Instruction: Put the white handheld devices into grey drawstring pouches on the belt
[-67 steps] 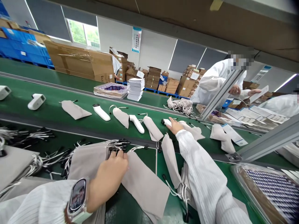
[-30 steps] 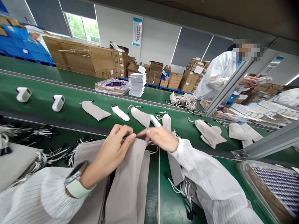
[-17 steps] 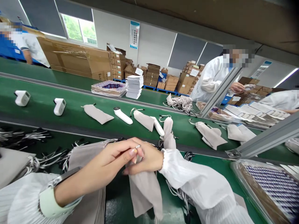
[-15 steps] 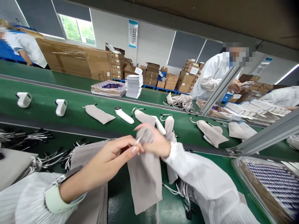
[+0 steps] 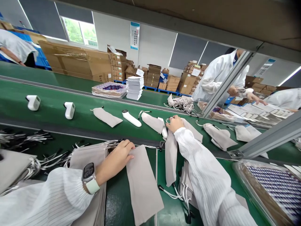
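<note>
My left hand [image 5: 115, 160] lies on the top edge of a flat grey drawstring pouch [image 5: 142, 185], fingers curled over its mouth, beside a stack of the same pouches [image 5: 88, 157]. My right hand [image 5: 175, 123] reaches onto the green conveyor belt [image 5: 47, 117], closed on the mouth of another grey pouch [image 5: 191, 130]. A white handheld device [image 5: 164, 131] sits just left of that hand. One more pouch [image 5: 170, 158] hangs over the belt's near edge under my right sleeve.
Further left on the belt lie white devices [image 5: 33, 102] [image 5: 69, 110] [image 5: 131, 118] and pouches [image 5: 107, 117] [image 5: 152, 122]. A person in a white coat [image 5: 218, 78] works behind a slanted metal post [image 5: 225, 86]. A tray [image 5: 277, 188] sits at the near right.
Both hands held one pouch up between them; now a pouch lies flat under my left hand. My right hand has stretched out to the belt. Items on the belt have drifted right.
</note>
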`<state>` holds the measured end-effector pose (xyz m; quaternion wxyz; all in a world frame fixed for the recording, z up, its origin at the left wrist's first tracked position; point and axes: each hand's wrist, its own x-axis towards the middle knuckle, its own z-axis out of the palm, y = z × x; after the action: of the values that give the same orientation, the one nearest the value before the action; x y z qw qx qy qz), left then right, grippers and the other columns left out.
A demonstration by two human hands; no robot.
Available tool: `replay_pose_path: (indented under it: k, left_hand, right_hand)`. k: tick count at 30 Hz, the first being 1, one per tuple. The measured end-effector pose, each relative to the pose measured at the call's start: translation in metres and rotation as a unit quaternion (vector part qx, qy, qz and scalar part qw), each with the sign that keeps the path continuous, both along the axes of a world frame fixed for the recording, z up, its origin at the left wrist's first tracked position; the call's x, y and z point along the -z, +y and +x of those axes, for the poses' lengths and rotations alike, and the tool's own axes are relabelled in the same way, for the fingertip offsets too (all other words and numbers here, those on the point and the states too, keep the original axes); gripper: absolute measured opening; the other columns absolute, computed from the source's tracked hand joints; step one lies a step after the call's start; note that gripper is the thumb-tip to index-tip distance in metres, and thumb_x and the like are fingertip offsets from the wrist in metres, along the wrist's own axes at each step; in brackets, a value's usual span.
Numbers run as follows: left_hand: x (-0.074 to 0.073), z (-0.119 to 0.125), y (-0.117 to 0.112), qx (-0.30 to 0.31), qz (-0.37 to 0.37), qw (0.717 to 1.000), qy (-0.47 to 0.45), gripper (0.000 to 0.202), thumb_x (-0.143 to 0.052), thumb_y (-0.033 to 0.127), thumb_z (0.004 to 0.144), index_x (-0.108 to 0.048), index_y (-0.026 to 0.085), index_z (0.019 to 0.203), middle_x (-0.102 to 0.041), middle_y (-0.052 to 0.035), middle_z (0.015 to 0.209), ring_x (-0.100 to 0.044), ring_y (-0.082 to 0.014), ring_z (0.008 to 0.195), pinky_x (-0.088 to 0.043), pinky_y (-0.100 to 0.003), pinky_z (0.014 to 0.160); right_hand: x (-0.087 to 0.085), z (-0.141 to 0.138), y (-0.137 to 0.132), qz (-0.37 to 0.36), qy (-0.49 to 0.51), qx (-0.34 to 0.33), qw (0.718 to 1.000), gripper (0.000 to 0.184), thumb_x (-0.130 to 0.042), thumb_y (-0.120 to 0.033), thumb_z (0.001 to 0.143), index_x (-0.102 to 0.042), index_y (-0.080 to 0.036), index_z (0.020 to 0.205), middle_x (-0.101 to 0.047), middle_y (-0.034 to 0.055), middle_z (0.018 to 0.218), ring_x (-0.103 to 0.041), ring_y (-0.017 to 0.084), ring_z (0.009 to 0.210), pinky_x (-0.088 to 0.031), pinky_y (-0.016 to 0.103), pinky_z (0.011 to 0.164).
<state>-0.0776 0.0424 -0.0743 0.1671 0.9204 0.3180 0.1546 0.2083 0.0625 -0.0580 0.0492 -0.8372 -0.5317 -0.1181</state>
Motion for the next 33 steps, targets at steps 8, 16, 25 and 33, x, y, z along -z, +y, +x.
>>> replay_pose_path:
  k: [8,16,25,33]
  left_hand:
    - [-0.001,0.000,-0.001,-0.006,0.028,0.998,0.049,0.011,-0.042,0.021,0.080,-0.047,0.015,0.073,-0.049,-0.0047,0.074,-0.042,-0.0214,0.080,-0.034,-0.032,0.071]
    - [-0.005,0.002,-0.010,0.053,-0.059,0.996,-0.038,0.015,-0.032,0.023,0.087,-0.046,0.020,0.082,-0.050,0.0016,0.081,-0.045,-0.0156,0.080,-0.033,-0.026,0.069]
    - [-0.011,0.001,-0.012,0.045,-0.172,0.980,-0.091,0.017,-0.039,0.034,0.083,-0.046,0.021,0.093,-0.048,0.0042,0.069,-0.044,-0.0110,0.061,-0.032,-0.021,0.055]
    - [-0.015,0.002,-0.012,0.095,-0.162,0.974,-0.125,0.016,-0.037,0.027,0.085,-0.047,0.018,0.076,-0.047,0.0029,0.076,-0.044,-0.0105,0.071,-0.033,-0.021,0.064]
  right_hand:
    - [-0.015,-0.005,0.000,0.091,-0.009,-0.032,0.995,0.033,-0.035,-0.024,0.078,-0.062,-0.010,0.091,-0.053,0.0172,0.101,-0.040,0.030,0.103,-0.034,0.037,0.079]
    - [0.019,0.019,0.028,0.012,0.171,-0.056,0.984,0.038,-0.041,-0.028,0.077,-0.044,-0.022,0.115,-0.060,0.0041,0.097,-0.054,0.017,0.091,-0.037,0.025,0.078]
    - [0.032,0.056,0.026,0.040,0.237,0.057,0.969,0.052,-0.061,-0.024,0.058,-0.047,-0.017,0.108,-0.059,0.0100,0.095,-0.055,0.026,0.089,-0.040,0.034,0.073]
    - [-0.035,0.024,0.005,0.437,0.439,-0.145,0.772,0.071,-0.051,-0.024,0.067,-0.011,-0.025,0.126,-0.052,0.0066,0.104,-0.055,0.017,0.083,-0.046,0.034,0.066]
